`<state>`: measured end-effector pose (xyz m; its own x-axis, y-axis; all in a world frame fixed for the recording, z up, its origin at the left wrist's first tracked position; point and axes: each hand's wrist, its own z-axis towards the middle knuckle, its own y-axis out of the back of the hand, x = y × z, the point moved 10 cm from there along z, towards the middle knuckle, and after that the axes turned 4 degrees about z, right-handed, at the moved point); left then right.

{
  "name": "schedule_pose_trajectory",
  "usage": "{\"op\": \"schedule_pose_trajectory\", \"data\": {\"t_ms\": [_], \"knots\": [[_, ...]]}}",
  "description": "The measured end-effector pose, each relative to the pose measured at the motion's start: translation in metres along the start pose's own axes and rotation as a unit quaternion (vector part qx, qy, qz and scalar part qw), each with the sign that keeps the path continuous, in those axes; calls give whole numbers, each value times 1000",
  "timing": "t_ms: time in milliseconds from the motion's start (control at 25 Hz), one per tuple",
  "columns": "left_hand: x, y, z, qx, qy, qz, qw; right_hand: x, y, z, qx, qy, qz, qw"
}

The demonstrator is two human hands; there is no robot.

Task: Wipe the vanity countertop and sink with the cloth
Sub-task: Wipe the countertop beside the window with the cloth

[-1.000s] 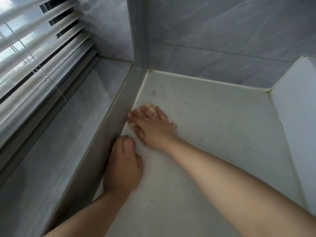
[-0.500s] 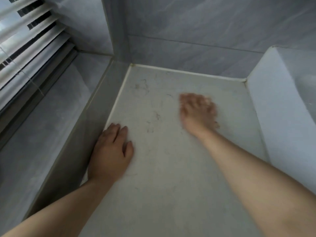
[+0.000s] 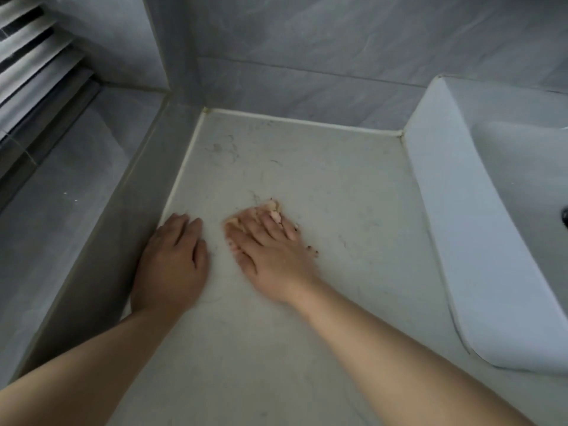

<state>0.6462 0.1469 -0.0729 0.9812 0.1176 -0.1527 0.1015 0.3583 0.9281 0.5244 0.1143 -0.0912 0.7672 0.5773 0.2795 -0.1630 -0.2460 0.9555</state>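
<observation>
Cloth (image 3: pixel 273 207) lies pinned under the right hand (image 3: pixel 270 253), only a pale edge peeking past the straight, spread fingers; nothing is clenched. The left hand (image 3: pixel 172 259) rests flat just beside it, hard by the wall seam. Bare countertop (image 3: pixel 338 179) opens ahead and rightward to the sink (image 3: pixel 455 229), probably the freer sweep; smudges (image 3: pixel 221 147) wait ahead-left.

Right hand (image 3: pixel 270 256) swept cloth (image 3: pixel 273 207) back leftward across countertop (image 3: pixel 344 192), now just beside left hand (image 3: pixel 172 262)
</observation>
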Motion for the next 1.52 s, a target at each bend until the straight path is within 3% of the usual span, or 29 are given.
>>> {"op": "schedule_pose_trajectory", "data": {"t_ms": [80,240,320,360,440,480,560,600,640,720,760,840,960,1040,1080,1120,1200,1240,1320,1400,1520], "knots": [[1,1,0,-4,6,0,1000,-47,17,-12,-38,-43,-34,998],[1,-1,1,-2,11,9,1000,-209,55,-74,-117,-328,-32,937],[1,1,0,-9,11,17,1000,-211,55,-89,-143,-385,-17,912],[0,2,-1,-15,12,19,1000,-186,50,-88,-149,-363,-25,919],[0,5,-2,-26,11,22,999,-101,33,-80,-157,-192,-46,968],[-1,7,-1,-30,10,22,999,-60,20,-83,-124,-94,-53,986],[-2,8,-5,-30,8,25,999,-55,7,-88,-48,-19,-81,995],[-3,8,-10,-25,8,28,999,-84,16,-84,-39,-46,-78,995],[-4,10,-15,-22,9,29,999,-125,28,-78,-37,-125,-73,989],[-8,16,-31,-12,13,28,999,-193,49,-76,-73,-289,-9,954],[-9,20,-40,-6,16,25,1000,-199,49,-75,-73,-332,17,940],[-12,29,-62,0,24,16,1000,-152,33,-81,-76,-274,-29,958],[-11,40,-97,13,50,18,998,-22,-2,-138,-73,-22,-47,996],[-11,43,-108,21,60,25,998,-7,-9,-146,-34,69,-73,994],[-12,43,-108,26,60,31,997,-24,-2,-130,-41,67,-94,992],[-12,41,-107,32,57,34,997,-51,11,-109,-50,11,-98,994],[-10,39,-105,41,52,21,998,-113,24,-81,-31,-173,-40,984],[-8,39,-105,40,52,0,998,-116,22,-81,-31,-220,-10,975],[-5,40,-114,35,51,-41,997,-63,11,-106,-71,-150,-49,985],[-8,49,-127,27,31,-34,999,23,-15,-162,-58,9,-32,998],[-8,54,-138,29,45,18,998,58,-31,-174,4,127,-17,992]]}}
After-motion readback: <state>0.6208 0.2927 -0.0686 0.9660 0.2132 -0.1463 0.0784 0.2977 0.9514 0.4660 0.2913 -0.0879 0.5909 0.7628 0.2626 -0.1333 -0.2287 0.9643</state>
